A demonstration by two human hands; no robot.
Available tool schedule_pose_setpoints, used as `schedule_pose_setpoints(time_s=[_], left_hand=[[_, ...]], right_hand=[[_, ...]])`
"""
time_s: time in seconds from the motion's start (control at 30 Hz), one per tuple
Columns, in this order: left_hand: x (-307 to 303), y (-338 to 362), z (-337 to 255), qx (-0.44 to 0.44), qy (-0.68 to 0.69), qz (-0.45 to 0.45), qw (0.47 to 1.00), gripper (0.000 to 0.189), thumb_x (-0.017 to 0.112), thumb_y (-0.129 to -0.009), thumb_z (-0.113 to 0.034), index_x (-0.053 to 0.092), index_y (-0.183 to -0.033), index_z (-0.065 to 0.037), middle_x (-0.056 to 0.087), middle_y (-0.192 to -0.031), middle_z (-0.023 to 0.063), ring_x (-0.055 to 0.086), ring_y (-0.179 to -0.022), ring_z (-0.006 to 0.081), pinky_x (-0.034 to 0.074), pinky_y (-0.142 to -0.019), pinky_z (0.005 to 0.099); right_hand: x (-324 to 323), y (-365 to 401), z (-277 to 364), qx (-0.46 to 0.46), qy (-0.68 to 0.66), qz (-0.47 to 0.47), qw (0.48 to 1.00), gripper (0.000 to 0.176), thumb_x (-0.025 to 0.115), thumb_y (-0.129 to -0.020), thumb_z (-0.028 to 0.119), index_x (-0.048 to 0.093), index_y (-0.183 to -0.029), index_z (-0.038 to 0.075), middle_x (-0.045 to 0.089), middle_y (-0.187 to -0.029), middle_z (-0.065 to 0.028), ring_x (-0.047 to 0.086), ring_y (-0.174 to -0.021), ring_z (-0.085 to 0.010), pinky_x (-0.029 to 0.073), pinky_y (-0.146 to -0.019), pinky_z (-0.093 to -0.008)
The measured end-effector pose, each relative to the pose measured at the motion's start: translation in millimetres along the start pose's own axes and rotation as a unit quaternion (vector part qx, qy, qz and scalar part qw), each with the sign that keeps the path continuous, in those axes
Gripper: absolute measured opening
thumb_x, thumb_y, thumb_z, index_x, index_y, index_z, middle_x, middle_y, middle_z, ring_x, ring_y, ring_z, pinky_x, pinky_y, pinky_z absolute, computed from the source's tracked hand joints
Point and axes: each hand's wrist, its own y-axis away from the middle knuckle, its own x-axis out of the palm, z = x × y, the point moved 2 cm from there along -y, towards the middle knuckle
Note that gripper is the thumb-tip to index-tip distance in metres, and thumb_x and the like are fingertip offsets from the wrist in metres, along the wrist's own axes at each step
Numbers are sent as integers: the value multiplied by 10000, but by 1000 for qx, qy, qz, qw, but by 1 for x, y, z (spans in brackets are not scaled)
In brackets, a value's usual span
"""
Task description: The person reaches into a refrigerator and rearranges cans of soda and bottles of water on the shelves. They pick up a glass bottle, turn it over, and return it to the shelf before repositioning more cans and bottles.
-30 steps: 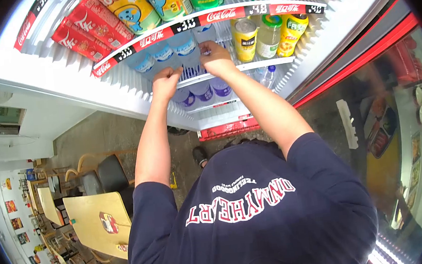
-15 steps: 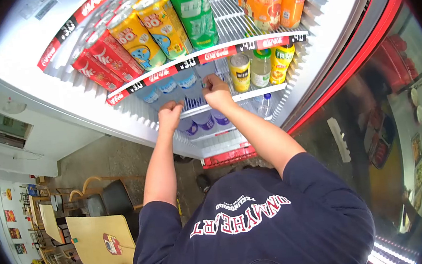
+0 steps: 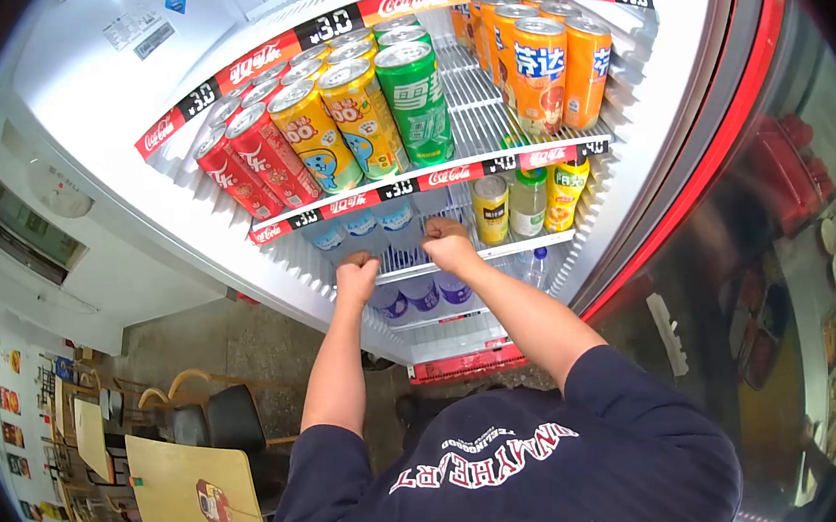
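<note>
My left hand [image 3: 357, 278] is closed at the front of the fridge's middle shelf [image 3: 502, 250], close to several blue-labelled water bottles [image 3: 362, 224]. To its right my right hand [image 3: 448, 242] is also closed, with fingers curled over the same shelf. Whether either hand grips the shelf edge or something small is hidden by the fingers. A yellow can [image 3: 491, 210], a green-capped bottle [image 3: 529, 202] and a yellow bottle [image 3: 566, 196] stand right of my right hand. Purple-labelled bottles [image 3: 423, 294] are on the shelf below.
Above my hands, the upper shelf holds red cans [image 3: 270, 155], yellow cans [image 3: 361, 117], green cans [image 3: 414, 102] and orange cans [image 3: 541, 76] behind a price strip [image 3: 450, 175]. The red-edged fridge door [image 3: 717, 150] stands open at right. Tables [image 3: 194, 489] and chairs [image 3: 233, 416] are at left.
The camera has tilted up, so the shelves and my hands sit lower in view and the top price strip shows more. My right hand's fingers look more tightly curled.
</note>
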Motion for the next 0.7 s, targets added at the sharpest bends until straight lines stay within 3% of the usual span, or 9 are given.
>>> schedule_pose_setpoints(time_s=[0.2, 0.3, 0.4, 0.5, 0.6, 0.7], left_hand=[[7, -2, 7, 2, -11, -22, 1000, 280, 639, -769, -233, 571, -680, 24, 505, -595, 203, 480, -526, 283, 422, -558, 424], [8, -4, 7, -7, -39, -15, 999, 273, 635, -766, -226, 568, -675, 23, 507, -596, 209, 488, -523, 293, 422, -555, 428], [8, -3, 7, -13, -23, -20, 999, 266, 654, -772, -193, 561, -639, 17, 472, -547, 102, 450, -531, 168, 391, -532, 380], [7, -1, 2, -9, -18, -23, 1000, 271, 656, -772, -191, 553, -635, 19, 468, -547, 105, 447, -529, 169, 389, -530, 381], [8, 1, -5, -26, -29, -30, 999, 261, 637, -759, -205, 566, -665, 28, 513, -580, 194, 498, -518, 281, 426, -553, 426], [7, 2, -8, -21, -26, -23, 999, 252, 636, -764, -206, 583, -678, 25, 529, -591, 196, 520, -527, 282, 441, -562, 417]], right_hand=[[-2, 0, -2, -23, -10, 22, 999, 245, 637, -732, 92, 416, -653, 21, 364, -600, -94, 363, -574, -187, 325, -538, -389], [-2, -1, -4, 3, -6, 42, 999, 244, 652, -724, 135, 449, -660, 17, 409, -595, -108, 389, -564, -207, 350, -540, -393], [-3, -2, -3, 5, 5, 66, 998, 251, 658, -718, 157, 462, -659, 13, 434, -592, -121, 402, -561, -222, 362, -542, -397], [-3, -2, -1, -4, 10, 85, 996, 274, 664, -718, 157, 442, -653, 11, 410, -591, -121, 389, -562, -221, 347, -540, -402], [-3, -4, -3, -7, 2, 94, 996, 323, 683, -718, 155, 401, -653, 12, 348, -598, -110, 353, -567, -212, 318, -537, -406], [-1, -5, -8, -11, 0, 92, 996, 344, 696, -717, 161, 390, -654, 16, 338, -599, -106, 340, -571, -209, 314, -537, -402]])
